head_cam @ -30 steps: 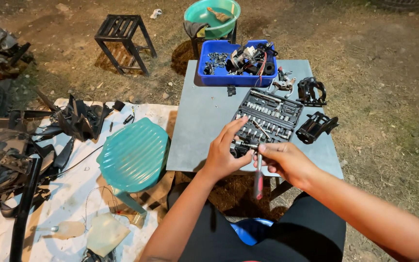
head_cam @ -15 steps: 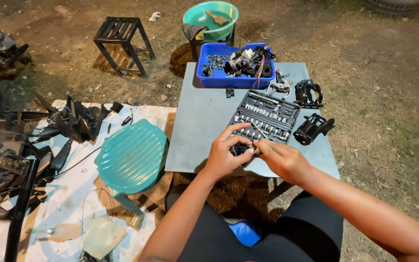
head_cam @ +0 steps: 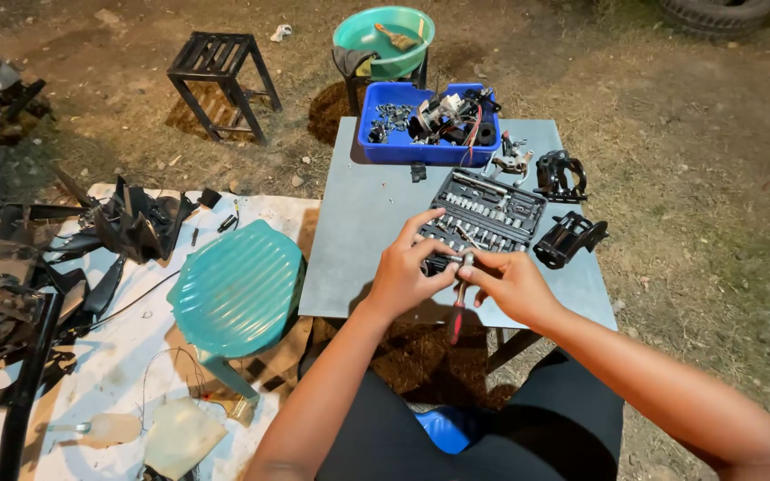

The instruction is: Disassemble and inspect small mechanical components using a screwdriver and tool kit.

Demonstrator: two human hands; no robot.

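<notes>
Both hands' fingers pinch red-handled driver [head_cam: 459,298] over grey table [head_cam: 358,240]: left hand [head_cam: 405,272], right hand [head_cam: 511,283]

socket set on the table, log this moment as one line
left hand: at ratchet head, over socket set edge | right hand: grips ratchet, red handle down | table: blue bin, black parts

Both forearms reach forward and meet. The left hand [head_cam: 405,272] is curled, fingers pinching; the right hand [head_cam: 511,283] is closed, fingertips touching the left's.
</notes>
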